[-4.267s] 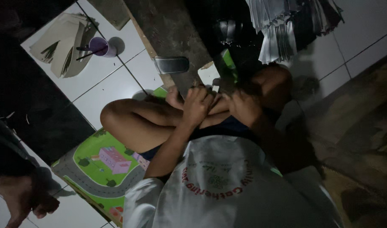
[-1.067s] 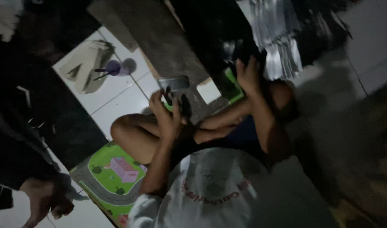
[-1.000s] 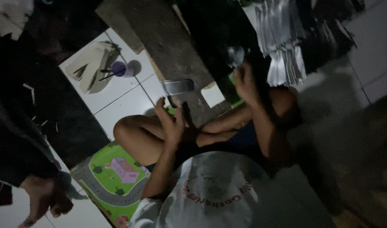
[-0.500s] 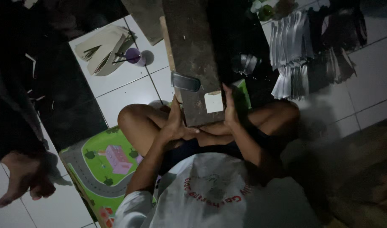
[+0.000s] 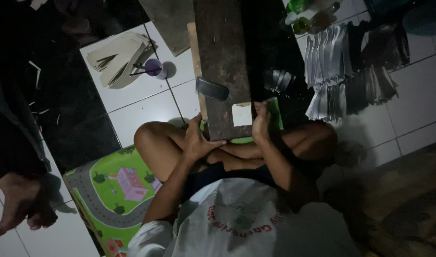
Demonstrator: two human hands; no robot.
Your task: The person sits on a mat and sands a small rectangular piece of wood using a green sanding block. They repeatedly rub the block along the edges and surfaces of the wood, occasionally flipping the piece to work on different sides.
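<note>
Seat: a green play mat (image 5: 108, 185) printed with a grey road and a pink house is spread on the white tiled floor (image 5: 146, 102); the legs are crossed on it.
Left hand (image 5: 199, 143): laid against the near left corner of the wooden board (image 5: 222, 62). The fingers are curled under the board's near edge, closed on it as far as can be seen.
Right hand (image 5: 261, 124): set at the board's near right corner, just beside the pale square piece (image 5: 242, 114). The fingers are wrapped over the edge; whether the piece itself is pinched cannot be told in this dim light.
Board: a long dark plank, its near end resting at the crossed legs, its far end running away across the floor.
On the board: a dark flat oblong object (image 5: 212, 89) lies near the left edge, apart from the pale square.
Step in hand: judged to be the settling of the board in front of the body, both hands being used at its near end.
Next move: a steady board is called for, with one hand freed for the pale square.
Farther off: a stack of tan sheets (image 5: 116, 59) with a purple cup (image 5: 155, 68) to the left; rows of silvery folded pieces (image 5: 329, 71) to the right; bottles (image 5: 306, 12) at the far edge.
Another person: a bare foot (image 5: 20, 207) at the left.
</note>
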